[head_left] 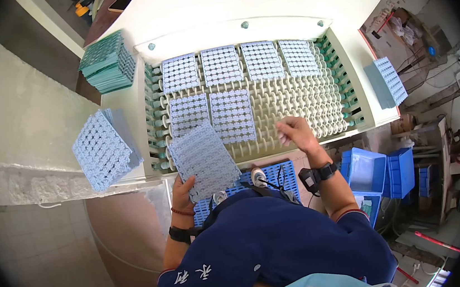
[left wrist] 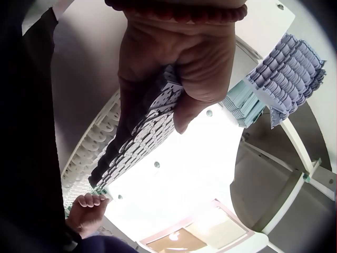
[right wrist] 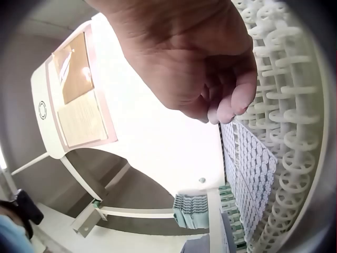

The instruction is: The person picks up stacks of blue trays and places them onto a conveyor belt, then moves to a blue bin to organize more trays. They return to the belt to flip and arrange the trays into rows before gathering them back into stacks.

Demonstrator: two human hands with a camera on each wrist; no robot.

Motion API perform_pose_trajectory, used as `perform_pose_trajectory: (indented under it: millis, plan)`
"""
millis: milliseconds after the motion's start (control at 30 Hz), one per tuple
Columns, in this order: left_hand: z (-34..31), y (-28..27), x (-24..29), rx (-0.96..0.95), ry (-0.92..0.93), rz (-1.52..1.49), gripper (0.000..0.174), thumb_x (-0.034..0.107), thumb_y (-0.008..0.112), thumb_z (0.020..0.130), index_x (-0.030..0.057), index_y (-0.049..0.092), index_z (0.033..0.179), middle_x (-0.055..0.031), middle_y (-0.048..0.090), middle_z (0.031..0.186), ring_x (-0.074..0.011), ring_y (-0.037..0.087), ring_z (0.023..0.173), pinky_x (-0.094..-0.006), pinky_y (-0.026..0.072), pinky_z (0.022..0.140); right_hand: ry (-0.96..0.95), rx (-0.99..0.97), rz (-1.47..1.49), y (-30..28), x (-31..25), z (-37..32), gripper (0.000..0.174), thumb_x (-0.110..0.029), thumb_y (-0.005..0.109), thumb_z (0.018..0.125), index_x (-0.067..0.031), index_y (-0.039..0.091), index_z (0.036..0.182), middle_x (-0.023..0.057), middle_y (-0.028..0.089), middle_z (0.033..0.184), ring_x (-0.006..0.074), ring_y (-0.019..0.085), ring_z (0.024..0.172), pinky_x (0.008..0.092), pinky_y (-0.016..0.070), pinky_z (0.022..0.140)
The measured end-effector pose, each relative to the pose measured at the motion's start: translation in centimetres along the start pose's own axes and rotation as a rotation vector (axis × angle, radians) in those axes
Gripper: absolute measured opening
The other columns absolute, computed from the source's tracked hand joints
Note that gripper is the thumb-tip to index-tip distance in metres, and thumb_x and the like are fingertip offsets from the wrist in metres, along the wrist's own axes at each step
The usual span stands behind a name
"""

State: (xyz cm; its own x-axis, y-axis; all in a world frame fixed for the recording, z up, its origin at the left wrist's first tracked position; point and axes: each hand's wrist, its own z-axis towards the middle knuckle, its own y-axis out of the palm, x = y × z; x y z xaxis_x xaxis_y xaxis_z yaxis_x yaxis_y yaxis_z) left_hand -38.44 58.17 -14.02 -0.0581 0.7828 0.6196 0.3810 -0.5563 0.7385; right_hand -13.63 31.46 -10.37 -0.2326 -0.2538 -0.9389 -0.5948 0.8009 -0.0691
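Observation:
My left hand [head_left: 182, 194] grips a blue-grey stack of perforated sheets [head_left: 205, 162] by its lower left edge, tilted over the front of a roller bed [head_left: 298, 100]. In the left wrist view the thumb and fingers clasp the edge of this stack [left wrist: 143, 138]. Over the front middle of the rollers hovers my right hand [head_left: 298, 132], its fingers loosely curled with nothing seen in them. Several single perforated sheets [head_left: 232, 118] lie flat in two rows on the rollers; the held stack overlaps the front left one [head_left: 188, 112].
On the left ledge are a green stack [head_left: 107, 64] and a blue stack of sheets [head_left: 101, 151]. Another blue stack [head_left: 391, 83] stands on the right ledge. Blue crates [head_left: 367, 168] sit lower right. The bed has a raised pale rim [head_left: 354, 69].

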Motion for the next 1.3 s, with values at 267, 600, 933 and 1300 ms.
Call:
perform_pose_trajectory:
  millis: [267,600,933,1300]
  plan:
    - [0.2,1.1,-1.0,0.081,0.074,0.051,0.04,0.002,0.055,0.085,-0.0031,0.044,0.123,-0.0152,0.056,0.116,-0.0264,0.057,0.102,-0.0386,0.0471,0.088,-0.108,-0.369,-0.149,7.5,-0.1,-0.6,0.023,-0.022,0.065,0.084,0.0013,0.066,0.084,0.0034,0.06,0.064,0.0087,0.057,0.051,0.0223,0.0458,0.047]
    - [-3.2,-3.0,-0.9,0.235,0.133,0.027,0.037,0.006,0.056,0.085,-0.0027,0.047,0.12,-0.0166,0.057,0.115,-0.0284,0.059,0.1,-0.0408,0.048,0.087,-0.045,0.239,-0.514,-6.9,1.8,3.1,0.024,-0.021,0.065,0.082,0.0029,0.064,0.085,0.0083,0.061,0.063,0.0149,0.058,0.051,0.0282,0.0473,0.049]
    - [-3.6,-2.6,-0.9,0.244,0.155,0.029,0.038,0.007,0.059,0.083,-0.0021,0.048,0.118,-0.0155,0.058,0.112,-0.0285,0.059,0.099,-0.0411,0.0487,0.085,-0.721,0.116,-1.046,8.3,-2.2,5.8,0.038,-0.029,0.067,0.076,-0.0057,0.06,0.104,0.0139,0.059,0.107,0.0312,0.056,0.099,0.0382,0.0467,0.083]
    - [-5.2,-1.9,-0.8,0.287,0.182,0.006,0.042,0.008,0.062,0.081,-0.0011,0.049,0.12,-0.0149,0.058,0.113,-0.0278,0.059,0.1,-0.0409,0.0484,0.086,-0.864,-0.138,-1.273,12.9,-1.9,9.2,0.052,-0.039,0.059,0.082,-0.0058,0.051,0.121,0.0136,0.046,0.13,0.0302,0.041,0.122,0.0436,0.0305,0.103]
